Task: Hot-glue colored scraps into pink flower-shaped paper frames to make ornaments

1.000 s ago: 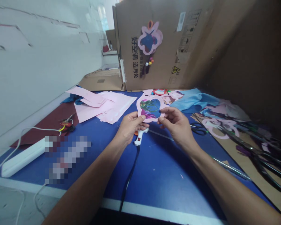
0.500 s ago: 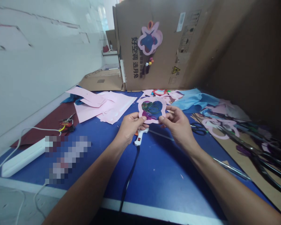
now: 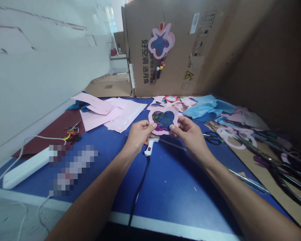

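A pink paper cutout frame point(image 3: 151, 115), scalloped like a flower, is held up between my hands above the table. Its middle shows dark blue, green and magenta, seemingly a see-through film or coloured sheet. My left hand point(image 3: 139, 135) pinches the lower left edge, thumb in front. At the lower right, my right hand point(image 3: 189, 134) grips it between thumb and fingers. A white glue gun point(image 3: 151, 146) with a red switch and a black cord lies on the blue table point(image 3: 170, 187) just below, its front end partly hidden by the cutout.
Pink paper sheets point(image 3: 125, 112) lie at the back left, blue cloth-like material point(image 3: 209, 107) at the back right. Black-handled scissors point(image 3: 212, 138), large shears point(image 3: 273, 162) and another pink cutout point(image 3: 237, 142) are on the right. A cardboard box point(image 3: 175, 78) stands behind, bearing a similar decoration point(image 3: 152, 45).
The cutout has dropped slightly and tilted a little in my hands. Both hands keep their hold and have barely moved.
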Action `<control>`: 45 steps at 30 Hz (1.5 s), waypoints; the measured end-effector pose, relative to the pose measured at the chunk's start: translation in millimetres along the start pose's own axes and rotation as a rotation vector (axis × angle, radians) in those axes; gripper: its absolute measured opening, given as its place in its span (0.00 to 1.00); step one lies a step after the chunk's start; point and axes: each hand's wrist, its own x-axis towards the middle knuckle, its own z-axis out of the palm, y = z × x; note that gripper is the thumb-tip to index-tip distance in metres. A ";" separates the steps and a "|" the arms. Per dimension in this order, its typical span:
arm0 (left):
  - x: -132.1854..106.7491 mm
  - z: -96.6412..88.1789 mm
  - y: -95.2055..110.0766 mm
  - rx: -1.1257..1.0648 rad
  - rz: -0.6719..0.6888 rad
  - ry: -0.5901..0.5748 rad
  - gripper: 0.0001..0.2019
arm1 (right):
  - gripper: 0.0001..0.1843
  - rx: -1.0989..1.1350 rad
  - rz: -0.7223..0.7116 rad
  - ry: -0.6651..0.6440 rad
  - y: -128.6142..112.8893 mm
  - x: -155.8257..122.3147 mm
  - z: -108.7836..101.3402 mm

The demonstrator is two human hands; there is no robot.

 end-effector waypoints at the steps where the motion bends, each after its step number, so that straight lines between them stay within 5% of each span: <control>1: -0.2 0.3 0.3 -0.001 0.000 -0.005 0.18 | 0.26 0.000 -0.013 -0.011 -0.1 0.0 0.0; 22: 2.0 -5.1 -7.1 0.009 0.080 -0.012 0.14 | 0.24 0.004 -0.006 0.012 6.2 1.8 -0.3; 45: 2.6 -6.1 -11.9 0.029 0.110 -0.023 0.22 | 0.26 0.000 0.023 0.016 7.4 -0.5 2.0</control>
